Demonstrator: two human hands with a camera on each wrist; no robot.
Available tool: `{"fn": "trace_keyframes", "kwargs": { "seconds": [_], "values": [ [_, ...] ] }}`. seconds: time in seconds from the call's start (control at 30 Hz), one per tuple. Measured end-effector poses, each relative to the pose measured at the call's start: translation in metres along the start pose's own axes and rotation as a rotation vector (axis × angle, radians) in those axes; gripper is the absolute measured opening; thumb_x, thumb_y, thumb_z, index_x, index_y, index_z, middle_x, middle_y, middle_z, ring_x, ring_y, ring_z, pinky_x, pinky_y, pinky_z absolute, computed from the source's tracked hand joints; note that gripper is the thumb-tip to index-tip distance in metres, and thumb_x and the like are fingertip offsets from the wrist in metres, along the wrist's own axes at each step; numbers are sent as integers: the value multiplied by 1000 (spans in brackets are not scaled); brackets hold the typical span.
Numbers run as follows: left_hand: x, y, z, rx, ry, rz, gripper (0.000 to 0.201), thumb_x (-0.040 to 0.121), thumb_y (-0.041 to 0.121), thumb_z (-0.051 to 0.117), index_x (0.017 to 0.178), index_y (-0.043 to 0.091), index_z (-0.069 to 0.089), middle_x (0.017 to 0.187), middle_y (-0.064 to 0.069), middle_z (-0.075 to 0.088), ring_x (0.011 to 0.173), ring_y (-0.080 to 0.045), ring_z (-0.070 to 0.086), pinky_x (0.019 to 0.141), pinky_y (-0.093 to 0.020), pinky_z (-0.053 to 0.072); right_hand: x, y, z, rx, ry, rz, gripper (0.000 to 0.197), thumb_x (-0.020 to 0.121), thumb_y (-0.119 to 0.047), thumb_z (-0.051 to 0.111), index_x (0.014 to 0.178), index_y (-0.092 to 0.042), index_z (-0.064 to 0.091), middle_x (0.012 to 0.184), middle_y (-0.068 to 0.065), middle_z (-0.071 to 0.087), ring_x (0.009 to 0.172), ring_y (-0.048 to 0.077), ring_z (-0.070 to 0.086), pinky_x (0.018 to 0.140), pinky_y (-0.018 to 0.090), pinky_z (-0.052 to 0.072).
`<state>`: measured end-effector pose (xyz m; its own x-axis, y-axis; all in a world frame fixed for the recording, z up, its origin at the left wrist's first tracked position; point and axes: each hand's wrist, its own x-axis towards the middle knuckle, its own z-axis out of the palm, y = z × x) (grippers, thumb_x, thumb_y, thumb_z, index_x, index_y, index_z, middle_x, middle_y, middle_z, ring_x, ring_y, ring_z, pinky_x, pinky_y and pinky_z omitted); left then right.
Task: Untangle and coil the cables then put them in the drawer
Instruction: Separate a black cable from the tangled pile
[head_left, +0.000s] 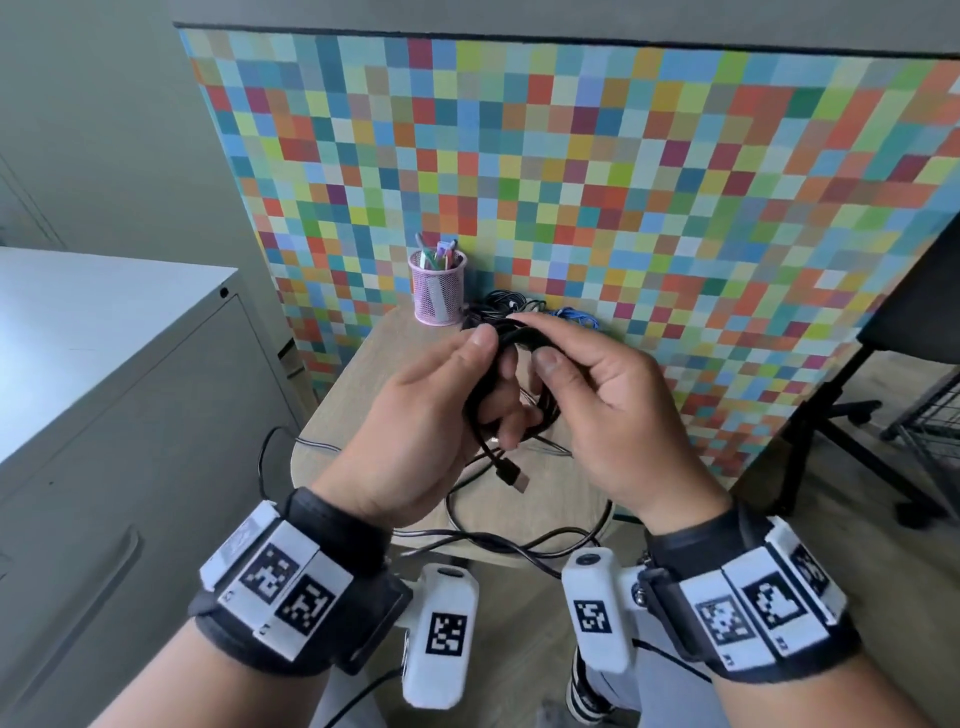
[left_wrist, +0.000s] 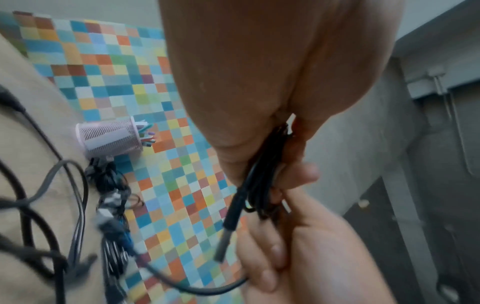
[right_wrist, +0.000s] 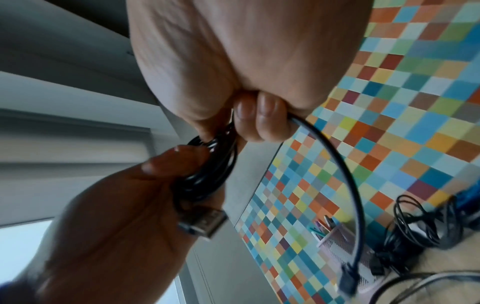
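Note:
A coiled black USB cable (head_left: 511, 345) hangs between both hands above the small wooden table (head_left: 358, 395). My left hand (head_left: 447, 395) grips the coil (left_wrist: 270, 185) from the left, thumb on top. My right hand (head_left: 576, 379) pinches the coil's top (right_wrist: 207, 170) and one loose end (right_wrist: 337, 168). A USB plug (head_left: 511, 475) dangles below the left hand. More tangled black cables (head_left: 498, 306) and a blue cable (head_left: 576, 318) lie at the table's back. Loose black cables (head_left: 519, 540) trail over the table's near edge.
A pink mesh pen cup (head_left: 437, 288) stands at the table's back left. A multicoloured checkered panel (head_left: 623, 182) rises behind. A grey drawer cabinet (head_left: 119, 395) stands to the left, its drawers closed. A black chair base (head_left: 852, 441) is at the right.

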<state>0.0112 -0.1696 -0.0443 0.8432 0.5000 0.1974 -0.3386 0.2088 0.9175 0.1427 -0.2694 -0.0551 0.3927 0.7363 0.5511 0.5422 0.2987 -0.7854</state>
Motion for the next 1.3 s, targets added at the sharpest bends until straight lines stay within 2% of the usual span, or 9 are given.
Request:
{"fn": "trace_keyframes", "kwargs": {
  "seconds": [0.07,0.13,0.33,0.4,0.5,0.7,0.87,1.1,1.3],
  "values": [
    [1,-5,-1,188,66,99,30,103,31,41,87,8,51,68,1,44,69,-22,53,81,-46,47,1,0,-1,-81,46,-57,32,106,-9,53,132,-22,67,90,-31,66,89,-3,64,86,15,48],
    [-1,-8,-2,374,95,179,29,104,31,39,90,8,50,71,12,53,77,-19,53,88,-53,47,2,0,-1,-102,72,-64,31,106,-8,53,131,-17,68,94,-31,65,95,-7,63,90,11,44],
    [-3,-12,-1,573,117,276,28,106,31,38,91,10,48,73,13,47,71,-15,44,69,-29,41,2,-6,-3,6,-11,-27,32,107,-4,50,128,-24,65,84,-33,66,83,-7,63,81,8,45],
    [-1,-10,-2,545,106,273,29,107,29,37,86,10,44,71,14,41,66,-12,37,65,-24,36,0,-7,-9,211,-49,62,34,108,-4,47,123,-27,67,70,-22,66,61,-3,58,59,9,44],
    [0,-4,-4,398,58,230,27,105,26,37,83,11,41,67,13,38,63,-13,31,63,-25,28,1,0,-18,446,-37,209,35,100,-15,52,115,-30,80,69,22,54,52,8,35,44,22,25],
    [2,2,0,111,-1,157,22,104,25,36,88,10,43,63,8,33,62,-18,25,67,-39,15,10,19,-17,437,220,229,26,94,3,67,91,-18,81,84,10,74,66,18,61,62,30,55],
    [5,5,5,264,97,230,26,103,27,37,84,11,42,63,13,41,60,-10,35,62,-19,35,0,12,3,488,63,301,15,91,0,70,99,-5,80,101,17,78,95,27,71,88,40,57],
    [7,0,2,740,232,307,38,107,36,35,87,5,41,65,13,40,61,-10,35,60,-33,34,-6,5,-5,643,-104,422,31,87,-16,57,109,-5,76,116,15,75,108,24,66,92,45,46],
    [9,-13,7,802,247,262,37,104,42,36,89,9,44,66,7,45,61,-16,39,62,-48,39,2,15,13,398,122,339,17,74,-3,65,90,-1,70,85,14,68,81,24,61,79,44,52]
  ]
}}
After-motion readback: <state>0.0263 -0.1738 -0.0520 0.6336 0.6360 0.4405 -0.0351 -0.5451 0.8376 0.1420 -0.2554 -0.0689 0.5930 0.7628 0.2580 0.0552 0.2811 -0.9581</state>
